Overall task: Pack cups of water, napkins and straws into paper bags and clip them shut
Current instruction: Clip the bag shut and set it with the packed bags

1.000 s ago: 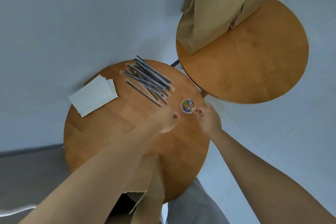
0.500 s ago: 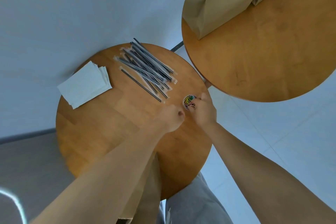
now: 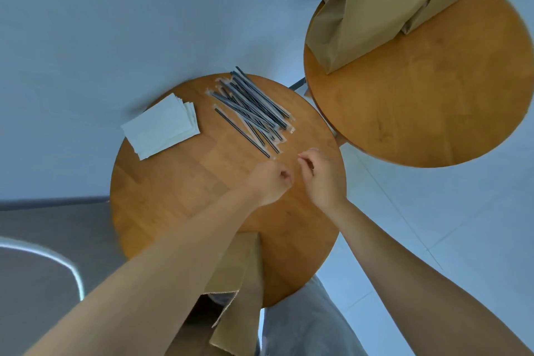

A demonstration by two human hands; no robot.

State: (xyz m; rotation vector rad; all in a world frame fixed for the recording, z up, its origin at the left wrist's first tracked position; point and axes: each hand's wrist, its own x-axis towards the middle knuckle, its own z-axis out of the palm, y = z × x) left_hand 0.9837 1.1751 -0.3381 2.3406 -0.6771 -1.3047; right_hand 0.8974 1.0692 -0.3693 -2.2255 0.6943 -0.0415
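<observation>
Both hands, left (image 3: 271, 182) and right (image 3: 320, 175), curl over the round wooden bench (image 3: 179, 196); any pinch can't be told; wrapped black straws (image 3: 251, 110) at 11 o'clock

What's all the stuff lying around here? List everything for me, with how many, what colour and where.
Round tables: two, orange-brown wood; near table under the hands, far table upper right.
Napkins: one small stack, white, far left of the near table.
Straws: a loose pile, too many to count, dark in clear wrappers, far side of the near table.
Paper bags: at least two, brown, standing at the back of the far table.
Open paper bag: one, brown, near edge of the near table, partly behind the left arm.
Floor: pale tiles, right.
Left hand: fingers curled, over the near table; what it holds is not visible.
Right hand: fingertips pinched together beside the left; any item too small to tell.
</observation>
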